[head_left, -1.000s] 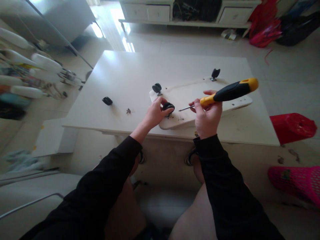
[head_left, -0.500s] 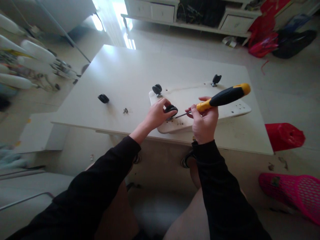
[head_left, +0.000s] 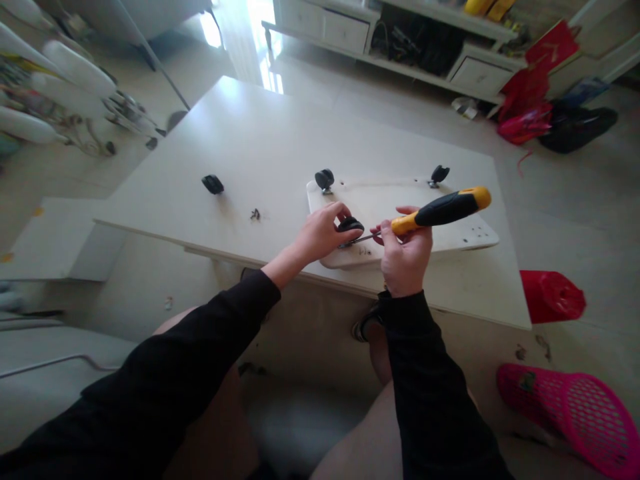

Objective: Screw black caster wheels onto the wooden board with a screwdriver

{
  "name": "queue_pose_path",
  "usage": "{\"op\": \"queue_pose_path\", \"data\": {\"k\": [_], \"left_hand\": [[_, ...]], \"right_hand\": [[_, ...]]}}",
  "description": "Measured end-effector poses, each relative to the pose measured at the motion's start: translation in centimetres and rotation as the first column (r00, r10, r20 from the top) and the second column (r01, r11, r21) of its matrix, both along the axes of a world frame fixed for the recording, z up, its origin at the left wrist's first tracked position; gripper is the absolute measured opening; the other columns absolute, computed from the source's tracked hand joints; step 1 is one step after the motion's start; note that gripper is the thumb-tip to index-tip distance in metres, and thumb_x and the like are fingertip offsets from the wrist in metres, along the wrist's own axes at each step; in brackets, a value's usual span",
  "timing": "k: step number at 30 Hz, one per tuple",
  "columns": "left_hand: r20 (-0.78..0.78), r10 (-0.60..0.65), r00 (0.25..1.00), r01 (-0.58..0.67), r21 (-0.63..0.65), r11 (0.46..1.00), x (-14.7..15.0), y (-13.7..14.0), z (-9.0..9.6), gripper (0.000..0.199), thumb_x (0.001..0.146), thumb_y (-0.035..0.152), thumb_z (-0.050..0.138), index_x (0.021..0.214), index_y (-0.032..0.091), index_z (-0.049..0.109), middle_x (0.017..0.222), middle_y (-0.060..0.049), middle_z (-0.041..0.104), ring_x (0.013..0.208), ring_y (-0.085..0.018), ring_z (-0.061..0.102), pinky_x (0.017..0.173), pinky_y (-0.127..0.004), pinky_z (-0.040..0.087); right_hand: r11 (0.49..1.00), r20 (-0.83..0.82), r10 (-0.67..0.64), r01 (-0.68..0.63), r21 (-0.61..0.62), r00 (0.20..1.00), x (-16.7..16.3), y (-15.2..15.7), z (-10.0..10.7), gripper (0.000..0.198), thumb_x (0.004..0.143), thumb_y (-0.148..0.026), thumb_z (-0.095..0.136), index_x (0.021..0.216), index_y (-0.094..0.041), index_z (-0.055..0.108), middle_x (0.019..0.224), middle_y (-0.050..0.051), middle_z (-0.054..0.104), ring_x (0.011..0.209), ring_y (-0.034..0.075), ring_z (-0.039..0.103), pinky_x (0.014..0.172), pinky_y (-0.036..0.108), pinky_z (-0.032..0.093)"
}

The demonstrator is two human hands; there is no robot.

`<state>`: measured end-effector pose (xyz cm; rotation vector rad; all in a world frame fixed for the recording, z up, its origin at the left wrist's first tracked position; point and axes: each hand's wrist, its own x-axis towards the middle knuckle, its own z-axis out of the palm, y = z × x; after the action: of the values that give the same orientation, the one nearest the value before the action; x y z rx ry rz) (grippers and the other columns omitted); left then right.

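Note:
My left hand is closed around a black caster wheel at the near left corner of a white board. In my right hand is a yellow and black screwdriver, its shaft slanting down to the left. The screwdriver's tip is at the base of the held caster; whether it sits in a screw cannot be made out. Two more casters stand upright on the board, one at the far left corner and one at the far right.
The board lies on a white table. A loose caster and several small screws lie left of it. A red bag and a pink basket are on the floor to the right. A white cabinet stands beyond the table.
The view has shifted and tilted slightly. The screwdriver tip now appears closer to the caster's base, and its handle is a little lower. Both hands keep their holds.

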<state>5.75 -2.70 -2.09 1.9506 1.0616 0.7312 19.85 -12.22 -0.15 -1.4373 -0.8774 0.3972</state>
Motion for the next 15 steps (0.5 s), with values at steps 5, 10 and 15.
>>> {"op": "queue_pose_path", "data": {"k": [5, 10, 15], "left_hand": [[0.008, -0.024, 1.0, 0.023, 0.015, 1.0, -0.07, 0.12, -0.16, 0.032, 0.08, 0.034, 0.091, 0.096, 0.022, 0.067, 0.093, -0.003, 0.072, 0.076, -0.018, 0.065, 0.07, -0.032, 0.046], [0.018, -0.06, 0.998, 0.059, 0.046, 0.997, -0.28, 0.16, -0.22, 0.032, 0.081, 0.035, 0.091, 0.099, 0.022, 0.067, 0.094, -0.002, 0.072, 0.08, -0.018, 0.066, 0.072, -0.032, 0.048], [0.004, -0.063, 0.998, 0.063, 0.05, 0.997, -0.41, 0.07, 0.04, 0.032, 0.082, 0.036, 0.09, 0.1, 0.022, 0.068, 0.094, -0.003, 0.074, 0.08, -0.019, 0.067, 0.073, -0.032, 0.048]], "right_hand": [[1.0, 0.001, 0.007, -0.007, 0.001, 1.0, -0.1, 0.14, -0.01, 0.033, 0.086, -0.028, 0.073, 0.116, -0.026, 0.06, 0.084, -0.004, 0.07, 0.073, 0.015, 0.078, 0.067, 0.028, 0.067], [1.0, 0.001, 0.003, -0.003, -0.019, 1.0, -0.01, 0.22, -0.06, 0.032, 0.086, -0.028, 0.073, 0.115, -0.026, 0.06, 0.083, -0.003, 0.071, 0.073, 0.016, 0.079, 0.067, 0.029, 0.067], [1.0, -0.004, 0.009, -0.009, -0.03, 1.0, 0.0, 0.2, 0.01, 0.032, 0.085, -0.029, 0.073, 0.114, -0.026, 0.06, 0.083, -0.003, 0.071, 0.073, 0.017, 0.079, 0.066, 0.029, 0.067]]}}
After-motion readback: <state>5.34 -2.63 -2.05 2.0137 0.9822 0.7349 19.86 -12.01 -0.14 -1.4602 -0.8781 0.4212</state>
